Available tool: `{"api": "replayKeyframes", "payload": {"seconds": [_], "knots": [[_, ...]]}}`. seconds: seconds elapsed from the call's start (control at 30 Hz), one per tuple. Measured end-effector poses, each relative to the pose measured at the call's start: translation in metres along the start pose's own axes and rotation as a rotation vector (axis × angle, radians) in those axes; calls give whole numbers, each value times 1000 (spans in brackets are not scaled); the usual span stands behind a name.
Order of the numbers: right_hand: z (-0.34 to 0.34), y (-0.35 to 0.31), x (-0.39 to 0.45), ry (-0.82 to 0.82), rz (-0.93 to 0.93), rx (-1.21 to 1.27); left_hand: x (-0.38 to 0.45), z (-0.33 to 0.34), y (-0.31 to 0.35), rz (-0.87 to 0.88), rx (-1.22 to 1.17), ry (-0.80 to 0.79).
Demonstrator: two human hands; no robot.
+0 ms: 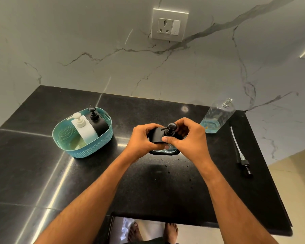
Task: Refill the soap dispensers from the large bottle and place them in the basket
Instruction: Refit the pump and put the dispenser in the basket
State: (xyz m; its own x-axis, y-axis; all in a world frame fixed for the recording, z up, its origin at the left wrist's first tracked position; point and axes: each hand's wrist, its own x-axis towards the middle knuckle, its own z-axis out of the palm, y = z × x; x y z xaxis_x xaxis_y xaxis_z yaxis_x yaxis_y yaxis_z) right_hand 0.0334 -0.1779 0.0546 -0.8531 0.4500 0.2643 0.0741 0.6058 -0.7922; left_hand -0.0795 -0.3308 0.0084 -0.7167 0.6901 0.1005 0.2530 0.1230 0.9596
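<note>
Marble-look wall (95, 41) with grey veins backs a glossy black stone desk (42, 173); we note a silver socket plate (169, 24) on the wall. At desk centre we see a black soap dispenser (158, 136), a squat body with clear glass showing at the bottom edge and a round-knobbed black pump head (171, 128) on top. Left hand (143, 140) wraps its side, fingers curled around the black sleeve. Right hand (187, 136) curls over the pump, thumb pressed on the dispenser front, fingertips around the pump collar; both grips closed on it. Dispenser stands on the desk, upright as far as we can tell.

Left of it sits a teal woven-pattern plastic basket (67, 138), oval, with a white dispenser (82, 126) and another black dispenser (97, 120) standing side by side inside, at the far end.

Right of the hands, near the wall, stands a large clear bottle (217, 117), square-shouldered, threaded neck uncapped, a little blue liquid pooled at its base. Just beside it, toward the desk's right edge, lies a loose pump (239, 152) with white dip tube and black head, flat on the desk. Small dark droplets speckle the desk in front of the dispenser. Bare feet (153, 231) show on the floor below.
</note>
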Motion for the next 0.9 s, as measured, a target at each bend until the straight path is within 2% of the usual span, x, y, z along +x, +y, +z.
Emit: {"api": "replayKeyframes", "payload": {"seconds": [0.23,0.47,0.73,0.9], "knots": [[1,0,0,-37,-42,15,0,-2,-1,-9,-1,10],[9,-3,0,103,12,30,0,1,2,1,2,14],[5,-3,3,1,-29,48,3,-5,4,-6,3,22],[11,-7,5,102,1,58,3,-4,5,-15,-3,24]]}}
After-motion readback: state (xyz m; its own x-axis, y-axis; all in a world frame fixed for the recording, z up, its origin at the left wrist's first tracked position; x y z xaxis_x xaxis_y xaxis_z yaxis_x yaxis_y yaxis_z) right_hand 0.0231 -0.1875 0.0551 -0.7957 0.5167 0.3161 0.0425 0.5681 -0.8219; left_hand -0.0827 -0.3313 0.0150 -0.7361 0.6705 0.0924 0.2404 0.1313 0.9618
